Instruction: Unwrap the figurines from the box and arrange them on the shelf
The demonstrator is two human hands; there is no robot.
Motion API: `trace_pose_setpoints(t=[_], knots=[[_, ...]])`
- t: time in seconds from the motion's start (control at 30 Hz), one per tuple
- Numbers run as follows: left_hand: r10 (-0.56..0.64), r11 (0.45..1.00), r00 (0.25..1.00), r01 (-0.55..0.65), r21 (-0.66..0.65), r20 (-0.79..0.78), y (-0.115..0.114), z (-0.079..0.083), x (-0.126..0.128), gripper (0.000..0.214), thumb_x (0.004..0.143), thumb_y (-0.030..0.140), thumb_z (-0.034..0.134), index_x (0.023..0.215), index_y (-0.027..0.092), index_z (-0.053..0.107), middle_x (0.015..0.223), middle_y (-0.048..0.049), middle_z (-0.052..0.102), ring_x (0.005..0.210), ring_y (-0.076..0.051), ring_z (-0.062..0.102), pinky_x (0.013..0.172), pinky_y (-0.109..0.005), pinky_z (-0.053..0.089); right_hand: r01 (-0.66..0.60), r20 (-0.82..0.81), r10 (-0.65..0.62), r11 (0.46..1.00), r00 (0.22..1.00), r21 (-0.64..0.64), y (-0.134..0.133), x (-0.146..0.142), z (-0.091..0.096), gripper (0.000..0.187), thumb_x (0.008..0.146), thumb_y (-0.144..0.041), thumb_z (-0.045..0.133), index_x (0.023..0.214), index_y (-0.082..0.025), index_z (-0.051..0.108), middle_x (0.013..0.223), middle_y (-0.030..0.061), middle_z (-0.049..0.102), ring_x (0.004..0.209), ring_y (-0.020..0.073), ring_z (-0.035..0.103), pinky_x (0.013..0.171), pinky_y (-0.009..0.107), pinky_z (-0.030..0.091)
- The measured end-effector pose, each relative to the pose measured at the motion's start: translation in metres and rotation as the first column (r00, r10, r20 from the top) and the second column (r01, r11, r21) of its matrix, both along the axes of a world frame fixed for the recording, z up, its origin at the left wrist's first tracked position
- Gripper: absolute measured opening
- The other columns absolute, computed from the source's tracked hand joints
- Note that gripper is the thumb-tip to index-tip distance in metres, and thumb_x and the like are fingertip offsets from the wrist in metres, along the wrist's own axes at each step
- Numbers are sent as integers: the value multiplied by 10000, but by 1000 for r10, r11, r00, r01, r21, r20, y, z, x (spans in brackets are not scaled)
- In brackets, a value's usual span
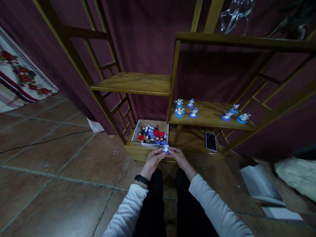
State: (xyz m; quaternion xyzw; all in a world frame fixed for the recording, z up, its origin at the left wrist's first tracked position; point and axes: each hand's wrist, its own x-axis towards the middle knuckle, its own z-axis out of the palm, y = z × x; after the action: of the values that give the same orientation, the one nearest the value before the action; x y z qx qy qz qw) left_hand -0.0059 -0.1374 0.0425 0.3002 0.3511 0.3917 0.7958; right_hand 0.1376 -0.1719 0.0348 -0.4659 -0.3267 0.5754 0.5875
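A small purple-and-white figurine (166,148) is held upright between my two hands, in front of the shelf unit. My left hand (155,157) pinches it from the left, and my right hand (178,156) grips its right side with the fingertips. Just beyond them, a white cardboard box (135,134) on the lowest board holds a jumble of figurines with red, black and purple bases. On the middle right shelf (206,116) stand several figurines, among them a purple one (193,113) and a blue-based one (179,112), grouped at its left and right ends.
A phone (211,142) lies on the lower board at the right. The upper left shelf (138,82) juts out above the box. A clear glass ornament (237,14) stands on the top right shelf. Grey-white flat pieces (261,184) lie on the tiled floor, and a cable (49,141) crosses at left.
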Motion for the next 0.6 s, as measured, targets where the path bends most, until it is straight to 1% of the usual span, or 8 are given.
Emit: trace_pose_setpoints(t=[0.1,0.2,0.27,0.37,0.5,0.6], knots=[[-25,1000,999,26,-11,24,-20,-9,8,358,559,89,782,905,97,692,875,-103,714,814,-170,665,853,-300,495,-27,-64,27,1000,998,-1,-27,9,-5,356,631,-402,728,902,-174,707,925,67,696,809,189,647,814,376,499],[-29,999,999,29,-13,37,-33,-14,19,349,563,86,778,901,96,693,871,-102,715,805,-159,664,846,-283,494,12,-134,-11,1000,991,11,-48,19,-8,365,620,-377,746,921,-177,699,973,72,690,872,198,644,871,392,476],[-32,999,998,32,1,51,-40,-15,26,350,565,85,775,905,101,694,877,-97,715,807,-150,662,854,-273,487,49,-153,-45,998,987,28,-56,25,-8,384,607,-364,758,940,-185,692,994,69,687,900,202,639,892,400,465],[-41,999,997,39,33,58,-46,-15,36,355,574,103,775,920,113,693,905,-93,711,835,-148,657,879,-275,471,98,-147,-90,994,985,48,-63,32,-9,395,592,-359,767,942,-192,691,982,63,691,893,201,642,895,410,466],[-20,997,999,17,69,41,-50,-19,47,353,575,129,778,917,124,694,919,-88,710,861,-155,651,904,-299,452,157,-107,-149,986,983,63,-64,39,-12,374,593,-368,763,916,-189,700,941,57,699,856,199,649,882,424,478],[-6,993,1000,5,122,7,-51,-24,55,373,554,160,791,913,124,695,917,-90,710,852,-165,650,903,-324,446,146,-69,-141,987,988,66,-63,44,-15,382,594,-388,755,914,-185,703,934,61,699,857,209,648,876,438,482]])
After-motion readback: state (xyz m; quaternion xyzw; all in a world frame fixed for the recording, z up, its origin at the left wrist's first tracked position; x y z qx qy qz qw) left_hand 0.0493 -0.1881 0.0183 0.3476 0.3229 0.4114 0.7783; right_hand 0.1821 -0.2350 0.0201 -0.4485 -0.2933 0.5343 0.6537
